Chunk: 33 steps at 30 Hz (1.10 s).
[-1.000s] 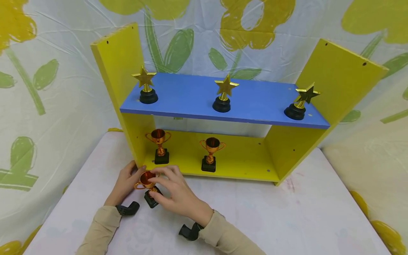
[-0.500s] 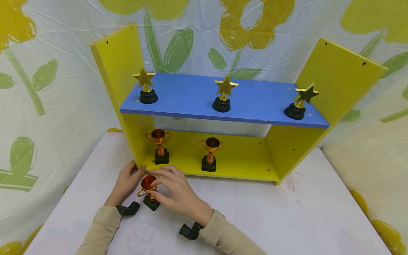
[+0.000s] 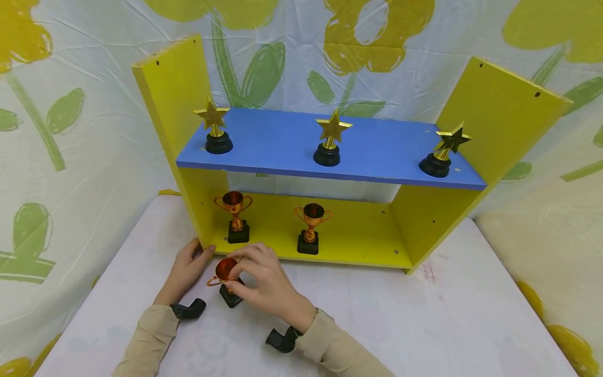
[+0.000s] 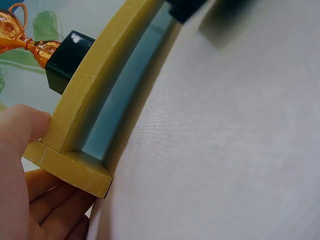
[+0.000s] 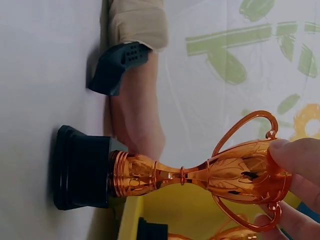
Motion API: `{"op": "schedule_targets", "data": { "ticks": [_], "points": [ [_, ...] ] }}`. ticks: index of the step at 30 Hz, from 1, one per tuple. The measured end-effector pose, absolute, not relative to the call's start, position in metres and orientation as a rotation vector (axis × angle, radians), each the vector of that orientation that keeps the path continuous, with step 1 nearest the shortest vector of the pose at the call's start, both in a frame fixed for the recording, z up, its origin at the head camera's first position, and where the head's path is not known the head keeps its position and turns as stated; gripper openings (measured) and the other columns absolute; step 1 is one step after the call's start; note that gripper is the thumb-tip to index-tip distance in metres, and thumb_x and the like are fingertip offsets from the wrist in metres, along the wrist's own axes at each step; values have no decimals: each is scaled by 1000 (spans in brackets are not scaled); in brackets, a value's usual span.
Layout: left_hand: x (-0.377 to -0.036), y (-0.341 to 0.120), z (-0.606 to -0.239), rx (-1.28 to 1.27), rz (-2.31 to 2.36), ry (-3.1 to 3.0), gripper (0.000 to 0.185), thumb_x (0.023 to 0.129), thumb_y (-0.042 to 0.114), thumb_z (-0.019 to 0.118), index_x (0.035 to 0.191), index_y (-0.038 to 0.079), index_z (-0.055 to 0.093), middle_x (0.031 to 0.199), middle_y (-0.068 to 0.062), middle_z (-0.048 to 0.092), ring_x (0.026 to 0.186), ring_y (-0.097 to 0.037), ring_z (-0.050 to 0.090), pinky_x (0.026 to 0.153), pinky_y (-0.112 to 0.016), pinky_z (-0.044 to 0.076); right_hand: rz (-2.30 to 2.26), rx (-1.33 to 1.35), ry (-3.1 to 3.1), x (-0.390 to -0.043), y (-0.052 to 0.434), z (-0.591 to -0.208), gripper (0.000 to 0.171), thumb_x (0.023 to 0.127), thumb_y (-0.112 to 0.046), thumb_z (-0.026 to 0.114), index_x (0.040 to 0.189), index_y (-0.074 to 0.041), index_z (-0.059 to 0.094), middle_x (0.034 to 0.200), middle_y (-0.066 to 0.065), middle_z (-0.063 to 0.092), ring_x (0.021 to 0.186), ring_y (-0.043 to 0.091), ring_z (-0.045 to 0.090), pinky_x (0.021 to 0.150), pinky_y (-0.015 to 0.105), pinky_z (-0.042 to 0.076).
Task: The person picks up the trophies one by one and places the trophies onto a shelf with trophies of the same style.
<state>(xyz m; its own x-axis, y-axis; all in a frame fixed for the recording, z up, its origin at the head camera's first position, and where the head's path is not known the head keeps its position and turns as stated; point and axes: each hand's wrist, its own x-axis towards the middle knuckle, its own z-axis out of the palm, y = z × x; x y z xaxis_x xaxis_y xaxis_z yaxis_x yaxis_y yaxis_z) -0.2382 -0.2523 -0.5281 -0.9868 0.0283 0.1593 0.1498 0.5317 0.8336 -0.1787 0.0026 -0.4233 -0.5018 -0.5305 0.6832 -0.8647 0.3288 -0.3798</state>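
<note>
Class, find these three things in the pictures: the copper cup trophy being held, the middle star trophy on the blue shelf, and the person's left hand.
copper cup trophy (image 5: 245,172), right wrist view, on its bowl.
middle star trophy (image 3: 332,127), head view, on the gold star.
left hand (image 3: 185,272), head view, on the back of the hand.

A staged recording set: flower-print sheeting (image 3: 85,104) drapes every wall behind a covered table (image 3: 424,324) bearing a toy shelf (image 3: 499,104).
</note>
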Motion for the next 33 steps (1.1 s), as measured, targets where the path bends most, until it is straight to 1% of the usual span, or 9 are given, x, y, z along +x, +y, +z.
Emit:
{"op": "schedule_targets", "data": {
  "ticks": [6, 12, 20, 23, 26, 33],
  "points": [
    [-238, -252, -529, -159, -1457, -2630, 54, 100, 42, 57, 140, 7, 51, 140, -17, 55, 132, -35, 46, 110, -59, 33, 1060, 1197, -2162, -178, 9, -416, 15, 83, -21, 82, 82, -19, 67, 118, 1, 65, 108, 17, 54, 91, 28, 42],
    [-237, -253, -529, -148, -1457, -2649, 56, 100, 43, 55, 142, 6, 49, 141, -18, 53, 134, -37, 44, 110, -60, 31, 1113, 1151, -2185, -178, 14, -410, 16, 83, -19, 82, 83, -18, 67, 119, 2, 64, 106, 21, 54, 91, 32, 43],
    [-238, -253, -527, -159, -1448, -2656, 58, 100, 43, 55, 144, 5, 47, 143, -19, 51, 136, -37, 42, 112, -58, 30, 1152, 1082, -2222, -178, 19, -402, 15, 81, -18, 83, 82, -18, 68, 117, 0, 64, 106, 17, 52, 87, 35, 43],
    [-237, -253, -525, -171, -1440, -2643, 57, 101, 42, 55, 143, 5, 48, 142, -19, 52, 136, -36, 43, 111, -58, 31, 1154, 1069, -2238, -178, 22, -398, 15, 81, -19, 83, 82, -18, 69, 116, 0, 64, 106, 17, 53, 90, 38, 44],
    [-236, -253, -525, -187, -1431, -2633, 55, 101, 40, 56, 142, 4, 48, 141, -20, 53, 134, -37, 44, 111, -58, 32, 1167, 1052, -2243, -178, 25, -393, 16, 81, -18, 84, 81, -18, 68, 115, 1, 65, 106, 18, 52, 91, 41, 43],
    [-237, -253, -525, -199, -1434, -2635, 54, 101, 39, 55, 142, 4, 48, 142, -19, 52, 134, -36, 44, 111, -58, 32, 1167, 1022, -2240, -179, 32, -387, 16, 81, -19, 84, 80, -17, 68, 115, 1, 65, 105, 17, 52, 86, 39, 41]
  ]
}}
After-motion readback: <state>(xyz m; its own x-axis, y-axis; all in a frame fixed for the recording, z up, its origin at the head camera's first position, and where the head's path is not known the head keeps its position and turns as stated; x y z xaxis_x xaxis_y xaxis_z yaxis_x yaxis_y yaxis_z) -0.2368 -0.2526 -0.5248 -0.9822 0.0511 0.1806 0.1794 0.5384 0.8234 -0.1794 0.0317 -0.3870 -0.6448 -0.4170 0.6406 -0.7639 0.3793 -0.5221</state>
